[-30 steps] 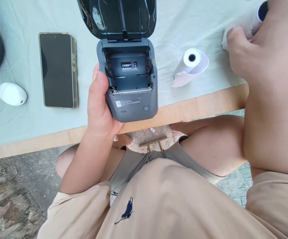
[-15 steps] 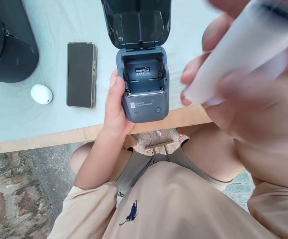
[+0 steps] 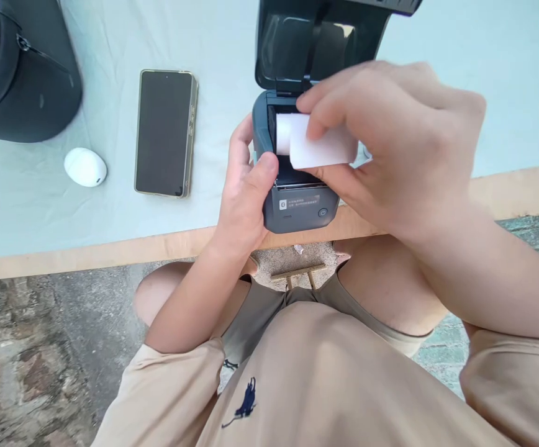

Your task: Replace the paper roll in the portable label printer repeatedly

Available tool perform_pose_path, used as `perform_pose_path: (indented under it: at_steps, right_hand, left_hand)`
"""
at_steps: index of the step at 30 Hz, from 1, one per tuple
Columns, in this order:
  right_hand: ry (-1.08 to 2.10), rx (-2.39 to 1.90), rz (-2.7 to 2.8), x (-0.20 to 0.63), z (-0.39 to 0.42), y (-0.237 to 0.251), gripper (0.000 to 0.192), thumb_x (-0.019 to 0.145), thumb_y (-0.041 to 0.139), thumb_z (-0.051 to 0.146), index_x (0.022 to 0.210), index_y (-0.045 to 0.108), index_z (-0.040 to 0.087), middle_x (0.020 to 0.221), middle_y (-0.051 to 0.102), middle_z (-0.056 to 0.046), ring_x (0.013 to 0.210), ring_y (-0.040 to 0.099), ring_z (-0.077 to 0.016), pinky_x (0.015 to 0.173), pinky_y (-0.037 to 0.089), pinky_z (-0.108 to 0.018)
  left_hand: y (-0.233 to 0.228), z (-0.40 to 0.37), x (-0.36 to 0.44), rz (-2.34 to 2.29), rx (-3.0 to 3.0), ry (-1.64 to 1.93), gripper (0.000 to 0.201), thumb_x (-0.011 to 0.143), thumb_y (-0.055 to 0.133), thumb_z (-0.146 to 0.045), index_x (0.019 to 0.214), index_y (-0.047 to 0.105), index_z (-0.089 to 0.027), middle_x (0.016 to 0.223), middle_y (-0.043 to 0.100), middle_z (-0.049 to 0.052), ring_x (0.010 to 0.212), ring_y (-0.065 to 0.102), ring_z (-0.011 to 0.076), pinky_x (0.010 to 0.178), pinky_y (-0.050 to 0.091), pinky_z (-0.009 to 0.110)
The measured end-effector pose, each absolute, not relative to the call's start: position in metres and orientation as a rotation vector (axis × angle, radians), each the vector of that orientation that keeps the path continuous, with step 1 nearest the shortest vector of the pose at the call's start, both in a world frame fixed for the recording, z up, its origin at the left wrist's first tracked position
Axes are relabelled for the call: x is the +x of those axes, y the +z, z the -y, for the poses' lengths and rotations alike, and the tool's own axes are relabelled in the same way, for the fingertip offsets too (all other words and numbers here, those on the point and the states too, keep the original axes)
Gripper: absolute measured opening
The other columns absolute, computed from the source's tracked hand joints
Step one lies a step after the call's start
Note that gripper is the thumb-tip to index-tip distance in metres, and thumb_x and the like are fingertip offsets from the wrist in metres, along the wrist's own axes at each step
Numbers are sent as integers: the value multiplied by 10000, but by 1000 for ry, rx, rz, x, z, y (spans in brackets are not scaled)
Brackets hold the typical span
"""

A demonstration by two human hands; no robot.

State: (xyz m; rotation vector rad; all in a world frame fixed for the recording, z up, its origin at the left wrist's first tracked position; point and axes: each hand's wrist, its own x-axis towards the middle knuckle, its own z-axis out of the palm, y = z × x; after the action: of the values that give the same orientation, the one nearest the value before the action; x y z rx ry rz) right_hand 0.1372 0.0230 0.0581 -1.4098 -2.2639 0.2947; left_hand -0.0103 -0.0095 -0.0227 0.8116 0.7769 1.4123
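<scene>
A small dark grey label printer [image 3: 297, 214] is held near the table's front edge, its dark see-through lid [image 3: 288, 53] swung up and back. My left hand [image 3: 246, 192] grips the printer's left side, thumb over the rim. A white roll of label paper [image 3: 284, 133] lies partly inside the printer's open compartment. My right hand [image 3: 390, 136] is closed on the roll, pinching its loose white end, and covers the compartment's right side. Whether the roll is fully seated is hidden by my fingers.
A smartphone in a clear case [image 3: 164, 133] lies left of the printer. Farther left are a white rounded earbud-style case [image 3: 86, 166] and a black zippered bag [image 3: 27, 81]. A pale cloth covers the table; its wooden edge [image 3: 102, 251] runs in front of my knees.
My right hand has brought the paper roll from the upper right down into the printer's compartment. The printer and my left hand have shifted right, and the lid is turned slightly.
</scene>
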Motion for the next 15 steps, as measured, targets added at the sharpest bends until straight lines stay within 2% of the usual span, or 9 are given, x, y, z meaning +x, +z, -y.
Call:
perform_pose_path:
  at_steps: [3,5,9,10,14,15]
  right_hand:
    - [185,-1291,2307,144,-26,51,394,1009,398,466,862,655,207,1149,730,29,1096,695,-190,923,480,-379]
    - [32,-1259,2294,152,-26,46,427,1017,383,485,866,681,220,1071,724,9,1036,682,-196,897,458,-391]
    - [-195,-864,2344,161,-17,37,165,960,533,363,935,665,267,872,672,10,904,645,-153,740,361,-336]
    - [-199,-760,2362,161,-14,34,132,949,560,361,936,648,263,869,681,23,913,651,-153,724,352,-337]
    - [5,-653,2358,157,-7,28,354,986,497,543,921,611,215,926,717,15,894,691,-142,741,435,-360]
    - [72,-646,2328,158,-8,29,344,983,506,534,914,603,211,915,712,14,876,692,-127,751,463,-352]
  left_hand:
    - [-30,9,-10,-762,857,1428,428,938,570,-645,1248,606,-352,1208,679,37,1418,561,283,1145,530,452]
    - [-31,9,-11,-755,852,1415,413,957,540,-624,1266,602,-356,1214,681,44,1422,559,282,1142,529,456]
    - [-26,9,-16,-703,861,1376,399,922,648,-552,1245,608,-322,1176,678,42,1334,619,285,1114,538,444]
    - [-25,9,-17,-694,875,1367,418,900,688,-535,1239,609,-304,1182,670,44,1311,629,285,1111,537,440]
    - [-34,5,-21,-697,965,1386,497,849,748,-490,1282,586,-307,1225,647,32,1239,647,269,1097,526,439]
    - [-37,4,-21,-697,991,1397,512,841,752,-475,1299,579,-324,1220,649,25,1226,652,265,1083,532,433]
